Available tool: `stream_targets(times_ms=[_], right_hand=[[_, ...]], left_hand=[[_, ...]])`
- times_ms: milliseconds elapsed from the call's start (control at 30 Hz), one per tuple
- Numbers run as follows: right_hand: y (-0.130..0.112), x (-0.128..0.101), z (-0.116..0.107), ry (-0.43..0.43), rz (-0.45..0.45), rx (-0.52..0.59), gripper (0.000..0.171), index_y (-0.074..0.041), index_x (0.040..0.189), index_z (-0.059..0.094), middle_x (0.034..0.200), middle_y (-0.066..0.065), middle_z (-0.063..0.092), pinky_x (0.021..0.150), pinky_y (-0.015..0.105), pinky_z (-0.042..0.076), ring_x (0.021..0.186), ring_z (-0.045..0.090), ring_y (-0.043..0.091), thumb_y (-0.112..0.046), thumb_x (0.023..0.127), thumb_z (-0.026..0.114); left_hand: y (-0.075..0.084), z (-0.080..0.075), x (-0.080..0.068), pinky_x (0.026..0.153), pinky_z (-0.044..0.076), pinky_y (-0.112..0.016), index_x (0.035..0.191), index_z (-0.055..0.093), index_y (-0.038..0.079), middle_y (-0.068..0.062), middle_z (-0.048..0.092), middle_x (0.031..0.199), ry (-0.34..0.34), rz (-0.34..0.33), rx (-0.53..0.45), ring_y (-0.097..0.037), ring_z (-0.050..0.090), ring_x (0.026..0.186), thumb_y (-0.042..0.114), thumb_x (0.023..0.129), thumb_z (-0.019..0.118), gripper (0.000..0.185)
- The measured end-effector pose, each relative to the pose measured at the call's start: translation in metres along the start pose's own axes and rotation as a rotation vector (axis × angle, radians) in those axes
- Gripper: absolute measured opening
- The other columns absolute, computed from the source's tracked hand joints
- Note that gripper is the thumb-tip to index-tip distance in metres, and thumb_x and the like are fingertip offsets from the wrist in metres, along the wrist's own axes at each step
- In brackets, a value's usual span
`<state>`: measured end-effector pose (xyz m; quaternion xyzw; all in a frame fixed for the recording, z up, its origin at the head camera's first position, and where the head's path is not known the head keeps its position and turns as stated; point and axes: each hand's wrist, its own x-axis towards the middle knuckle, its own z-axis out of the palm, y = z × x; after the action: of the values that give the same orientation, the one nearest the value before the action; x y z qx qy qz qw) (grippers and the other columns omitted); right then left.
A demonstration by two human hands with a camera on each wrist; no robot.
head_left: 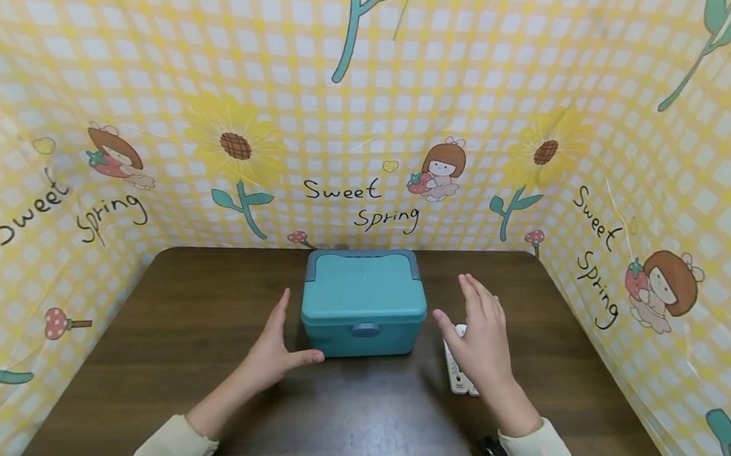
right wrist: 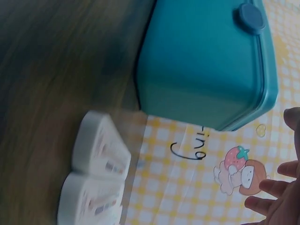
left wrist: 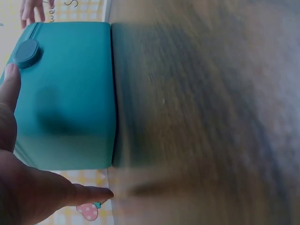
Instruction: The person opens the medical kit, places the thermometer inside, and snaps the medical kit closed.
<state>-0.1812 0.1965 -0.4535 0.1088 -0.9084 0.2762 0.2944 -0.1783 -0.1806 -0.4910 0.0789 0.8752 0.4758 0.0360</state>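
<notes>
box: teal lidded box (head_left: 363,301) sits on the dark wooden desk (head_left: 161,318), toward the back and just in front of the yellow checked backdrop (head_left: 359,85). Lid is down, round latch button (head_left: 366,329) faces the person.

left hand: left hand (head_left: 277,351) is spread flat with straight fingers, right by the box's left side, thumb tip close to the bottom front corner. Holding nothing. Can't tell if it actually touches the wall, looks like a hair apart.

right hand: right hand (head_left: 480,335) is also flat and relaxed, gripping nothing, hovering a bit off the box's right side.

remotes: two white remotes (right wrist: 96,180) lie side by side on the desk just right of the box, mostly under the right hand in the head view.

what's inside: no idea tbh, the lid is closed and the plastic isn't see-through.

risk 1: I'd guess the right hand could clip the remotes if it comes down or sweeps in, since they're directly beneath it.

risk 2: squeezing from one side only would probably shove the box sideways, the desk looks smooth.

risk 3: lifting by the lid could pop it if the latch isn't properly caught, can't tell from here.
</notes>
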Motion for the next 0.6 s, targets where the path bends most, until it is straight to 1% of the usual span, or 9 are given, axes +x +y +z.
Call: stream_targets(times_ms=[133,300,400,467,600], right_hand=[[-0.011,-0.001,0.003,0.039,0.019,0.072,0.074,-0.010,0.154,0.046,0.154,0.011,0.048,0.114,0.064,0.033,0.140,0.046,0.034,-0.040,0.093,0.076],[-0.029,-0.007,0.007,0.070,0.054,0.130,0.070,-0.009,0.151,0.050,0.145,0.014,0.053,0.109,0.056,0.043,0.134,0.050,0.033,-0.037,0.093,0.077],[-0.038,-0.012,0.010,0.095,0.068,0.154,0.066,-0.009,0.148,0.053,0.138,0.015,0.055,0.106,0.053,0.045,0.130,0.051,0.032,-0.034,0.092,0.078],[-0.045,-0.014,0.013,0.109,0.073,0.173,0.062,-0.008,0.145,0.055,0.134,0.015,0.056,0.102,0.051,0.047,0.127,0.052,0.031,-0.032,0.092,0.078],[-0.058,-0.020,0.020,0.134,0.082,0.217,0.055,-0.006,0.139,0.058,0.127,0.015,0.057,0.097,0.048,0.047,0.120,0.053,0.028,-0.027,0.093,0.077]], left_hand=[[0.002,0.005,0.005,0.113,0.028,-0.074,0.163,-0.012,0.037,-0.020,0.001,0.171,0.012,-0.015,-0.012,-0.049,0.013,0.154,0.050,0.077,0.089,0.133],[0.006,0.012,0.010,0.114,0.033,-0.070,0.165,-0.003,0.036,-0.018,0.011,0.170,0.060,-0.014,-0.036,-0.044,0.021,0.154,0.056,0.077,0.087,0.127],[0.009,0.016,0.012,0.115,0.036,-0.065,0.166,0.001,0.031,-0.018,0.015,0.170,0.081,-0.001,-0.075,-0.042,0.024,0.153,0.055,0.077,0.086,0.125],[0.009,0.018,0.013,0.116,0.035,-0.063,0.166,0.004,0.026,-0.016,0.016,0.170,0.098,0.016,-0.112,-0.040,0.025,0.154,0.052,0.078,0.087,0.124],[0.009,0.021,0.013,0.119,0.033,-0.059,0.166,0.008,0.018,-0.012,0.018,0.169,0.137,0.076,-0.175,-0.035,0.024,0.154,0.045,0.080,0.087,0.120]])
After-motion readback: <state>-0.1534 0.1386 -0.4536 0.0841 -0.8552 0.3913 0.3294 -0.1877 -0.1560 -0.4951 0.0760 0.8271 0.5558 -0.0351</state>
